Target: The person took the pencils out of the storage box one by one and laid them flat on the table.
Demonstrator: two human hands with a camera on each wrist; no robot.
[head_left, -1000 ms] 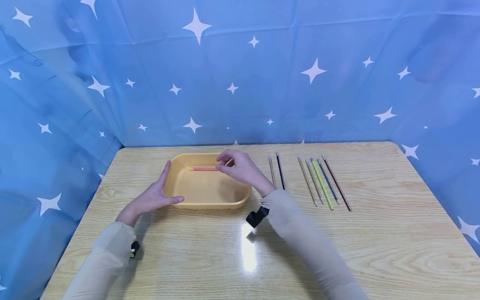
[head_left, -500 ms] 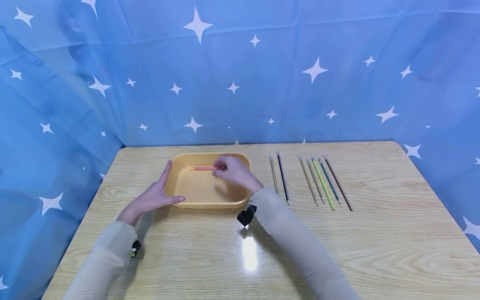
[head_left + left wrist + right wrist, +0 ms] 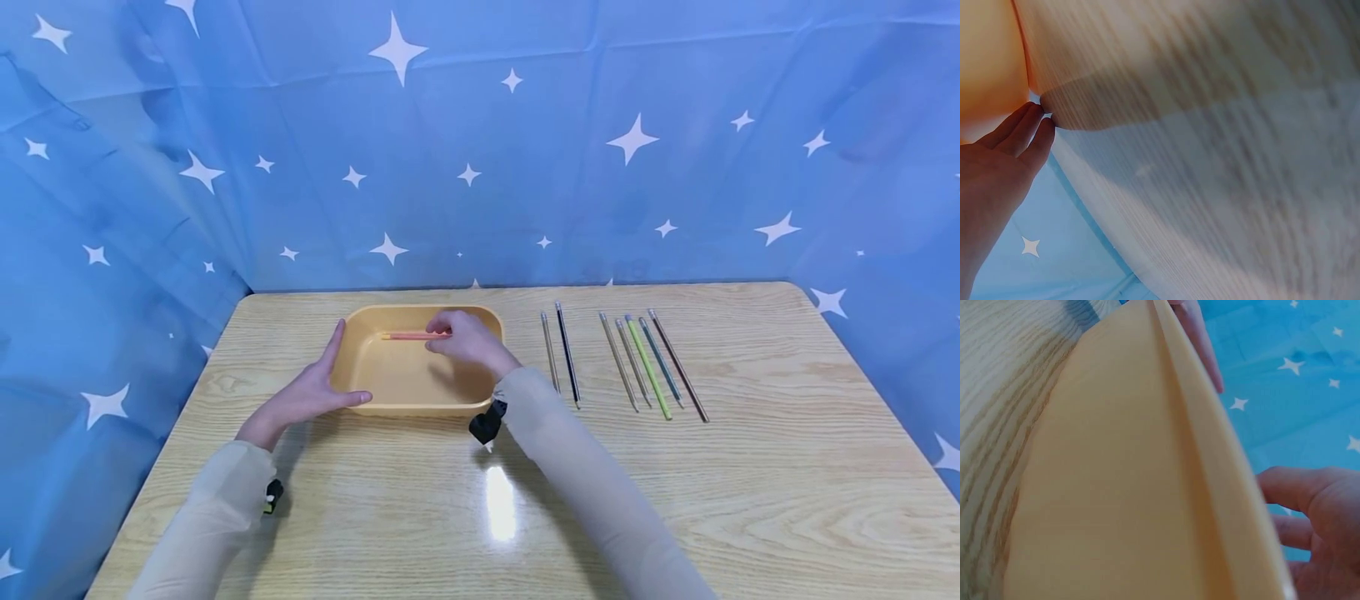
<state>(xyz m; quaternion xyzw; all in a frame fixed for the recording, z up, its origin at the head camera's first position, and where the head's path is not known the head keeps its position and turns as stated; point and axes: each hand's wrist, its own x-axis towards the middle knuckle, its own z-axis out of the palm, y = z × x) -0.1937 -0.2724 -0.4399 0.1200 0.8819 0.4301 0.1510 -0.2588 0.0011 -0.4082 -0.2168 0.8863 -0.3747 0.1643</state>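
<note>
A red-pink pencil (image 3: 411,337) with a yellow-orange end lies level over the far part of an orange-yellow plastic tray (image 3: 397,410). My right hand (image 3: 471,340) is inside the tray's right half, thumb and fingers pinching the pencil near its right end. In the right wrist view the tray's wall (image 3: 1104,462) hides the fingertips of that hand (image 3: 1325,519) and the pencil. My left hand (image 3: 309,396) is spread at the tray's left side, thumb over the near rim. Its straight fingers (image 3: 1038,140) touch the outer wall in the left wrist view.
Right of the tray, a gold pencil (image 3: 551,352) and a black pencil (image 3: 567,354) lie side by side. Further right is a group of several pencils, among them a lime green pencil (image 3: 648,367) and a dark red pencil (image 3: 678,365). A blue star-patterned curtain (image 3: 480,125) stands behind the wooden table (image 3: 787,433).
My right hand has moved slightly left and down into the tray, its fingers shifting along the pencil. The left hand, the tray and the pencils on the table stay put.
</note>
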